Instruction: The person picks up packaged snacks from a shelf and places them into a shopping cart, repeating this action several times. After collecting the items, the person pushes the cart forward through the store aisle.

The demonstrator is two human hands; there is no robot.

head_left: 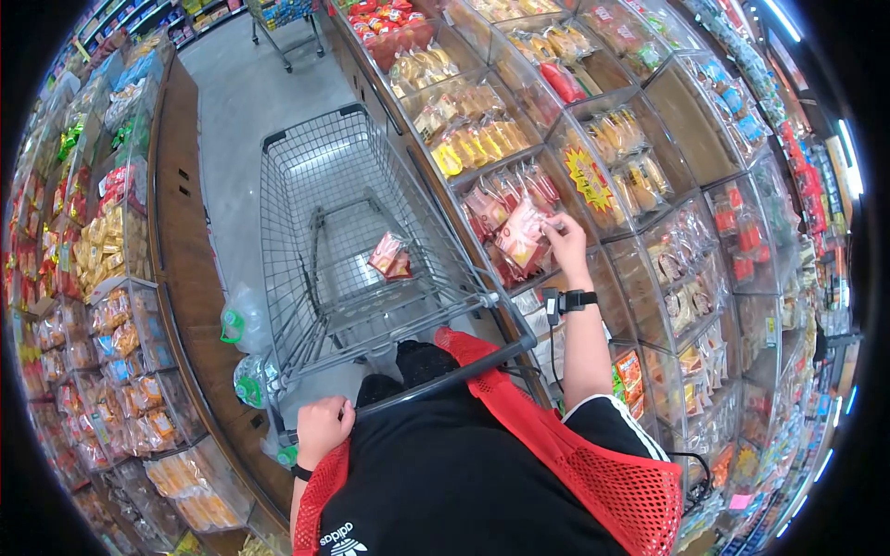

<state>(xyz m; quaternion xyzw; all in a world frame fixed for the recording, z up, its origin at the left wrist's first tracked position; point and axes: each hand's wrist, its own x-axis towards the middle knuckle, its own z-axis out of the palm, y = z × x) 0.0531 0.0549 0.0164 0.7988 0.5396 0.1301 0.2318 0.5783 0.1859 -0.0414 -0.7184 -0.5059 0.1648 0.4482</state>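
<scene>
My right hand (567, 245) reaches into a clear bin on the right-hand shelf. Its thumb and fingers are closed on the edge of a pink-and-white snack packet (522, 235), which lies over similar red-and-pink packets in that bin. My left hand (324, 426) is closed around the left end of the shopping cart's dark handle (436, 382); the fingertips are partly hidden. In front of me stands the grey wire shopping cart (278, 199). One similar pink-and-red packet (390, 257) lies inside its basket.
Clear bins of wrapped snacks line both sides, with a yellow starburst price sign (590, 180) on the right. Large clear bottles with green caps (232, 324) are left of the cart. Another cart (284, 20) stands farther up the aisle floor (227, 102).
</scene>
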